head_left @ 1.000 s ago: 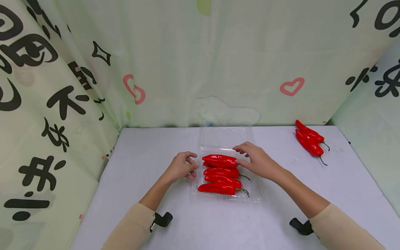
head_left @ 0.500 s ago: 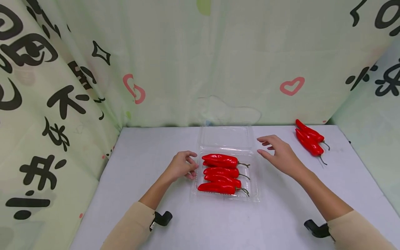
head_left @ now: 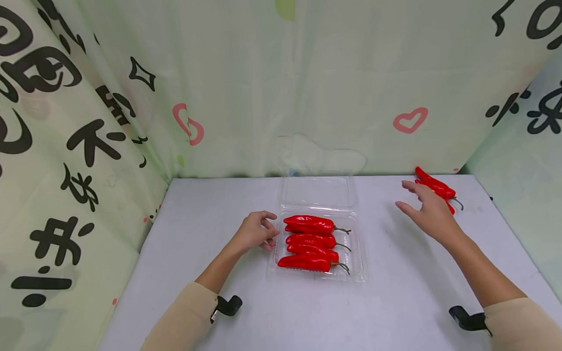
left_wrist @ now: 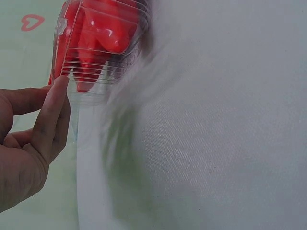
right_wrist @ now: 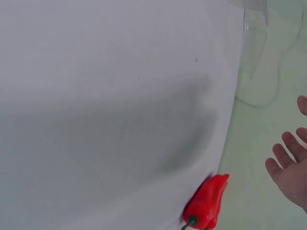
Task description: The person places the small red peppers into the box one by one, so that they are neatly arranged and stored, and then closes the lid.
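Note:
Several red chili peppers (head_left: 309,241) with green stems lie side by side in a clear plastic clamshell box (head_left: 357,243) on the table. At the box's left wall is my left hand (head_left: 255,232), its fingertips touching the side; in the left wrist view, fingers (left_wrist: 53,108) meet the ribbed wall. My right hand (head_left: 428,212) hovers on the right with fingers spread, holding nothing. It partly covers two more red peppers (head_left: 436,186) lying at the back right. In the right wrist view, a pepper (right_wrist: 206,202) lies at the bottom, apart from the fingers.
The box's clear lid (head_left: 318,192) is folded back toward the rear curtain (head_left: 263,97). Printed curtains enclose the white table (head_left: 210,204) at the back and both sides. A black wrist camera (head_left: 230,305) sits at each sleeve.
My right hand has left the pepper at the top of the box and moved right, over to the two loose peppers. The left hand stays at the box's wall.

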`<state>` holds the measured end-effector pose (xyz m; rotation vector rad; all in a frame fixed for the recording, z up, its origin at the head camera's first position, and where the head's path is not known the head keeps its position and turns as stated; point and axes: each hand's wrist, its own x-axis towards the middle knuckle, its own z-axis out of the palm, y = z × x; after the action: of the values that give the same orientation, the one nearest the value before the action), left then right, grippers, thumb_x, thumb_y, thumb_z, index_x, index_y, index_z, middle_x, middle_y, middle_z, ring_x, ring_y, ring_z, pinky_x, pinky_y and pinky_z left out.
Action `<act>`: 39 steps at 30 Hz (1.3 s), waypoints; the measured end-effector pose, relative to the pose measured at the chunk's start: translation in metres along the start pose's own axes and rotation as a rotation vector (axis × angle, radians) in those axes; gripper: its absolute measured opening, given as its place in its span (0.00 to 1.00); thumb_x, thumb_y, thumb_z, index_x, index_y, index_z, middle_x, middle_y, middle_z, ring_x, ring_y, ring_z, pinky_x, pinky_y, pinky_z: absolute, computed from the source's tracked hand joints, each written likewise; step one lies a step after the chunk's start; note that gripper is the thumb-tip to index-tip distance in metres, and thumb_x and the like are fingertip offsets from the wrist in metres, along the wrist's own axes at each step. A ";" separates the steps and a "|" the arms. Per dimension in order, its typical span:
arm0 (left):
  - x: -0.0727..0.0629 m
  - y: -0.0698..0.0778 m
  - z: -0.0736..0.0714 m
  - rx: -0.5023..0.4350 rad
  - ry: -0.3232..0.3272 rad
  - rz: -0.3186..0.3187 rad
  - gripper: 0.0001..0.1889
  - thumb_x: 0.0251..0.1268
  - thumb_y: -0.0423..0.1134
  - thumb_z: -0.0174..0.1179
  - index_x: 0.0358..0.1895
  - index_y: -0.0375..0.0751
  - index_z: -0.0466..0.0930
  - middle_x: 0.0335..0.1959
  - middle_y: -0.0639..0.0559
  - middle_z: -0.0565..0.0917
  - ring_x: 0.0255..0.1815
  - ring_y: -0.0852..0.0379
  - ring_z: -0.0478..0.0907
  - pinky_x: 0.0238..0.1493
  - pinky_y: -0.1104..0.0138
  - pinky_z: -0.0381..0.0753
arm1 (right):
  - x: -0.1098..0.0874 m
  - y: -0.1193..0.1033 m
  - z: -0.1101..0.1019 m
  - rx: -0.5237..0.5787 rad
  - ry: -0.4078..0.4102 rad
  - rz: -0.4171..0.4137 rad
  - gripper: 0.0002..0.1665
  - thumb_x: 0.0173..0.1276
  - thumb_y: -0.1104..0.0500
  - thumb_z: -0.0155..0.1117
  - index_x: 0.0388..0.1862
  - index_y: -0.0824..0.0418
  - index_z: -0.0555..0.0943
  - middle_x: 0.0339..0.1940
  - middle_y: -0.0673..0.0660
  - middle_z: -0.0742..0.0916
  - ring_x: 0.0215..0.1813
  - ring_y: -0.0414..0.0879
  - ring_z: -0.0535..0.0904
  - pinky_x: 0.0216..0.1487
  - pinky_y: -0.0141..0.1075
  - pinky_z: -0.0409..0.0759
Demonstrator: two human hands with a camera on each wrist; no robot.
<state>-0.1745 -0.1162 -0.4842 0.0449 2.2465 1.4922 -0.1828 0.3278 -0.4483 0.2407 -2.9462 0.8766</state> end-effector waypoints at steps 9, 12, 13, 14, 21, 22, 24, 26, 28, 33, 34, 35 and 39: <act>0.001 -0.002 0.002 -0.001 -0.004 -0.005 0.24 0.69 0.33 0.67 0.66 0.36 0.74 0.40 0.38 0.84 0.23 0.53 0.85 0.29 0.65 0.89 | 0.003 0.036 -0.016 -0.045 0.017 0.139 0.53 0.67 0.56 0.73 0.82 0.66 0.55 0.72 0.80 0.66 0.68 0.78 0.62 0.51 0.75 0.79; 0.000 -0.002 0.002 0.000 -0.004 -0.005 0.25 0.68 0.32 0.67 0.66 0.36 0.74 0.40 0.38 0.84 0.24 0.53 0.85 0.29 0.65 0.89 | 0.004 0.045 -0.020 -0.051 0.030 0.179 0.54 0.66 0.57 0.74 0.82 0.68 0.54 0.70 0.80 0.66 0.65 0.78 0.63 0.49 0.73 0.82; 0.000 -0.002 0.002 0.000 -0.004 -0.005 0.25 0.68 0.32 0.67 0.66 0.36 0.74 0.40 0.38 0.84 0.24 0.53 0.85 0.29 0.65 0.89 | 0.004 0.048 -0.021 -0.052 0.034 0.193 0.54 0.66 0.57 0.74 0.82 0.68 0.53 0.70 0.80 0.66 0.65 0.78 0.63 0.49 0.73 0.82; 0.000 -0.002 0.002 -0.001 -0.005 -0.004 0.25 0.68 0.32 0.67 0.66 0.36 0.74 0.40 0.38 0.84 0.24 0.53 0.85 0.29 0.65 0.89 | 0.004 0.050 -0.022 -0.053 0.036 0.207 0.54 0.67 0.57 0.73 0.82 0.68 0.53 0.70 0.80 0.66 0.65 0.78 0.63 0.49 0.72 0.82; -0.001 -0.001 0.002 0.003 -0.006 0.000 0.24 0.69 0.32 0.66 0.67 0.35 0.74 0.40 0.37 0.84 0.23 0.54 0.85 0.29 0.65 0.89 | 0.004 0.067 -0.025 -0.044 0.007 0.281 0.53 0.70 0.56 0.71 0.83 0.68 0.51 0.71 0.81 0.64 0.67 0.79 0.61 0.50 0.71 0.83; -0.001 -0.001 0.001 0.004 -0.005 0.001 0.24 0.69 0.32 0.66 0.67 0.35 0.74 0.40 0.37 0.84 0.23 0.54 0.85 0.29 0.65 0.89 | 0.004 0.068 -0.025 -0.046 0.003 0.284 0.53 0.70 0.56 0.70 0.83 0.69 0.51 0.70 0.82 0.64 0.66 0.79 0.61 0.50 0.70 0.83; -0.002 -0.001 0.001 0.008 -0.004 0.000 0.24 0.69 0.32 0.66 0.67 0.35 0.74 0.40 0.38 0.84 0.23 0.54 0.85 0.29 0.65 0.89 | 0.005 0.073 -0.025 -0.048 -0.004 0.292 0.52 0.71 0.56 0.69 0.82 0.69 0.51 0.70 0.82 0.64 0.66 0.79 0.61 0.50 0.70 0.83; -0.002 -0.001 0.001 0.012 -0.003 -0.001 0.24 0.69 0.33 0.66 0.66 0.35 0.74 0.40 0.38 0.84 0.23 0.54 0.85 0.29 0.65 0.89 | 0.006 0.077 -0.025 -0.049 -0.013 0.295 0.51 0.72 0.55 0.69 0.82 0.69 0.51 0.70 0.82 0.64 0.66 0.78 0.61 0.50 0.69 0.84; -0.002 -0.001 0.001 0.011 -0.003 0.000 0.24 0.69 0.32 0.66 0.66 0.35 0.74 0.40 0.37 0.84 0.23 0.53 0.85 0.29 0.65 0.89 | 0.006 0.081 -0.024 -0.048 -0.023 0.299 0.51 0.72 0.55 0.69 0.82 0.70 0.52 0.70 0.82 0.65 0.65 0.78 0.62 0.48 0.67 0.85; -0.002 -0.001 0.002 0.011 -0.005 0.004 0.24 0.70 0.32 0.66 0.66 0.35 0.74 0.40 0.37 0.84 0.23 0.53 0.85 0.29 0.65 0.89 | 0.007 0.091 -0.023 -0.054 -0.056 0.307 0.50 0.72 0.54 0.68 0.81 0.71 0.53 0.67 0.82 0.66 0.63 0.78 0.62 0.45 0.62 0.88; -0.001 -0.001 0.002 0.012 -0.006 0.004 0.24 0.70 0.32 0.66 0.67 0.35 0.74 0.40 0.37 0.84 0.23 0.53 0.85 0.29 0.65 0.89 | 0.007 0.092 -0.023 -0.054 -0.062 0.309 0.49 0.72 0.54 0.68 0.81 0.71 0.53 0.67 0.82 0.66 0.63 0.78 0.62 0.44 0.62 0.88; -0.001 -0.001 0.002 0.011 -0.006 0.004 0.24 0.70 0.32 0.66 0.67 0.35 0.74 0.40 0.37 0.84 0.23 0.53 0.85 0.29 0.65 0.89 | 0.007 0.093 -0.023 -0.056 -0.066 0.310 0.49 0.72 0.54 0.68 0.80 0.71 0.54 0.66 0.82 0.66 0.63 0.79 0.62 0.44 0.61 0.89; 0.000 -0.001 0.002 0.006 -0.012 0.006 0.24 0.70 0.32 0.65 0.66 0.34 0.74 0.40 0.37 0.84 0.23 0.53 0.85 0.29 0.65 0.89 | 0.006 0.095 -0.022 -0.058 -0.071 0.314 0.47 0.72 0.56 0.68 0.80 0.73 0.55 0.66 0.82 0.66 0.63 0.79 0.62 0.45 0.62 0.88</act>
<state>-0.1735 -0.1146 -0.4857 0.0622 2.2436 1.4841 -0.2045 0.4179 -0.4804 -0.2042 -3.1225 0.8252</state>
